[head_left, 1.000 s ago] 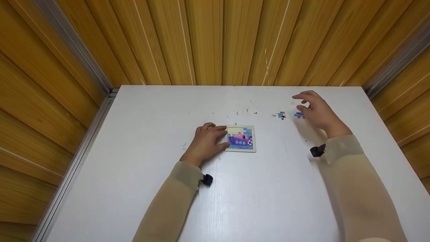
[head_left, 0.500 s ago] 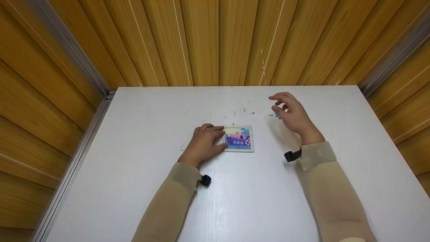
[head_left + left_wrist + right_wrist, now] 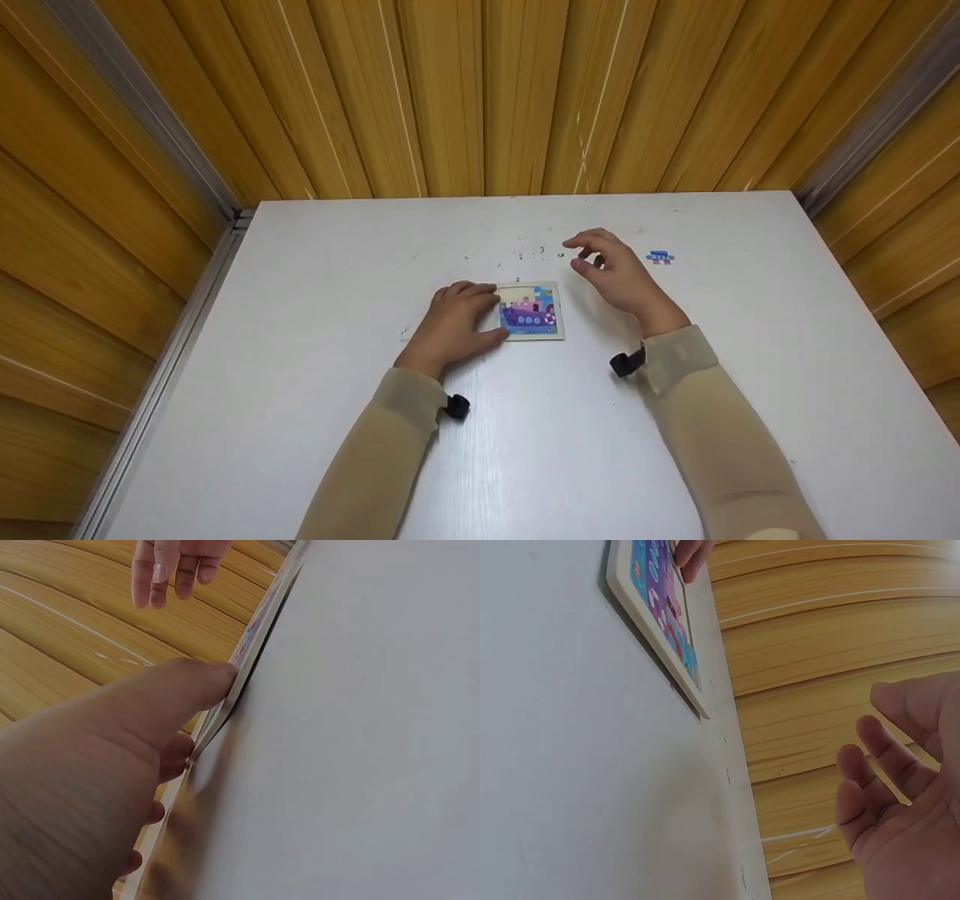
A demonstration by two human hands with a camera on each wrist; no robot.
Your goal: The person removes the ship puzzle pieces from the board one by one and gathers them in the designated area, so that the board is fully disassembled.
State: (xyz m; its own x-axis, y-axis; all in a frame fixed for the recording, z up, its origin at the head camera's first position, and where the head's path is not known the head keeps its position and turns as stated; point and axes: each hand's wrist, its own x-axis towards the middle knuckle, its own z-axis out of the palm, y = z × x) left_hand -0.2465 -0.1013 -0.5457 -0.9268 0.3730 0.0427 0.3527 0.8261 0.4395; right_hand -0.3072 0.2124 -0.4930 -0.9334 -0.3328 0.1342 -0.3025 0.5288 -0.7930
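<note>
A small framed jigsaw puzzle (image 3: 529, 315) with a purple and pink ship lies flat on the white table. Part of its upper left shows the bare backing. My left hand (image 3: 454, 326) holds the frame at its left side, the thumb near the lower corner and the fingers at the upper one. In the left wrist view that thumb (image 3: 187, 686) rests on the pale rim. My right hand (image 3: 615, 281) hovers to the right of the puzzle, its fingers loosely bent. The right wrist view shows this hand (image 3: 907, 802) with nothing in it.
A joined clump of blue and pink puzzle pieces (image 3: 660, 257) lies right of my right hand. Dark specks mark the table (image 3: 337, 300) beyond the puzzle. A wood-slat wall (image 3: 450, 97) rises behind the table's far edge.
My right hand has moved left from over the blue and pink pieces, towards the puzzle. A second clump seen earlier is now out of sight. My left hand stays at the frame.
</note>
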